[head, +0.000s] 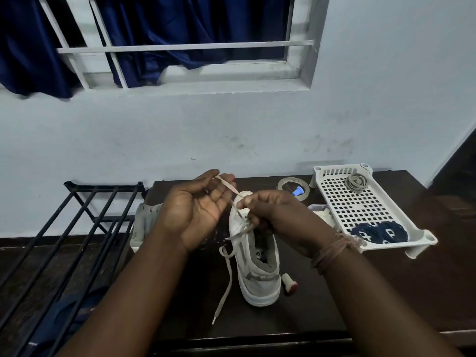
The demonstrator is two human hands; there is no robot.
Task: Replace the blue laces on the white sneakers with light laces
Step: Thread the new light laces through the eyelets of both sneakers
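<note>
A white sneaker (257, 269) stands on the dark table (386, 292), heel toward me. A light lace (226, 276) is threaded through its eyelets; one end trails down the table on the left. My left hand (198, 210) is raised palm-up above the shoe and pinches the other lace end, which runs taut down to the eyelets. My right hand (270, 210) pinches the lace at the shoe's tongue. The second sneaker (144, 225) sits at the table's left edge, partly hidden by my left arm. Coiled blue laces (378, 233) lie in a white tray (360, 204).
A light coiled lace (356, 182) lies in the tray's far end. A tape roll (293, 188) with a small blue object sits behind the shoe. A small white cylinder (289, 283) lies right of the heel. A black metal rack (77, 228) stands left of the table.
</note>
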